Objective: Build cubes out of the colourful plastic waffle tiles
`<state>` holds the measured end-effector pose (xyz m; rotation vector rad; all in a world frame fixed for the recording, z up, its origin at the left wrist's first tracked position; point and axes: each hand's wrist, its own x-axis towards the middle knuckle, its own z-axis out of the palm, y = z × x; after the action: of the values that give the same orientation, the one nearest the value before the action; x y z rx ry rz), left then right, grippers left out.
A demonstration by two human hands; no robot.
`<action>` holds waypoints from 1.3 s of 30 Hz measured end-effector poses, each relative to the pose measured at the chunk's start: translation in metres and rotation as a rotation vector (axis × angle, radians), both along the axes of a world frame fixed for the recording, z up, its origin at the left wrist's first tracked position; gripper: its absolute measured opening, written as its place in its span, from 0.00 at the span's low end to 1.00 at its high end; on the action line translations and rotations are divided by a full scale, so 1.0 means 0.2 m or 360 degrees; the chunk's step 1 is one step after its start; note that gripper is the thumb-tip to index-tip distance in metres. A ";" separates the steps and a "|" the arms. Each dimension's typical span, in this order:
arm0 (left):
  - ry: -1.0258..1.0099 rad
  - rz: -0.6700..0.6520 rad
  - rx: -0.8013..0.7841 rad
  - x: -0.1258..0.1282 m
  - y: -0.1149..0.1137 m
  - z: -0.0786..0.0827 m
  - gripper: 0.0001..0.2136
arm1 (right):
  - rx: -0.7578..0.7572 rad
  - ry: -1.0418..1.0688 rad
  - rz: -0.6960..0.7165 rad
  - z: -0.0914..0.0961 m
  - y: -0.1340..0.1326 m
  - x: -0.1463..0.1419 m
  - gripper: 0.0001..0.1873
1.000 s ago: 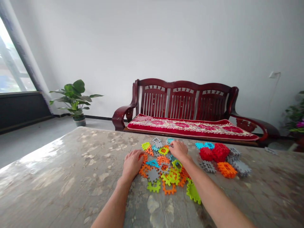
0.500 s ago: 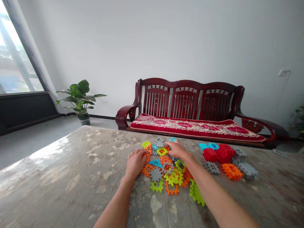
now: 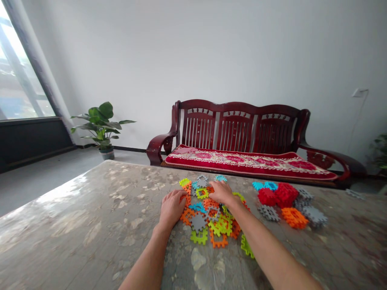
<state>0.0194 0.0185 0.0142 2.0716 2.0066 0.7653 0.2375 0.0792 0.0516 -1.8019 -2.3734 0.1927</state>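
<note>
Puzzle tiles overlap on our table, beside our left hand and beneath our right hand; we can't tell what either curled grip holds. Snagging teeth could drag neighbours.

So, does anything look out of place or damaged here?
On the table, one gray piece lies alone at far right, looking stray, apart from the central pile and the nearby cluster. No spill or breakage stands out; fine detail is blurred.
</note>
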 end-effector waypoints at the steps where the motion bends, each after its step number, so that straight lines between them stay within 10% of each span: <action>1: 0.0000 -0.0003 -0.0005 0.00 0.00 0.00 0.16 | 0.0006 0.0010 -0.0014 0.00 0.00 -0.01 0.23; 18: 0.0003 -0.0011 -0.0027 -0.01 0.02 -0.01 0.15 | 0.0420 0.0576 -0.0180 0.03 -0.20 0.23 0.14; 29: 0.0039 -0.0029 -0.0039 -0.02 0.03 0.00 0.15 | 0.0395 0.1209 -0.0412 -0.27 -0.40 0.64 0.23; 39: 0.0085 -0.0035 -0.0032 -0.03 0.04 -0.02 0.16 | 0.0468 0.0522 -0.0508 -0.19 -0.50 0.55 0.28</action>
<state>0.0127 0.0270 0.0108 2.1211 2.0070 0.6902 0.3480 -0.0215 0.0143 -1.8117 -1.7657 0.0853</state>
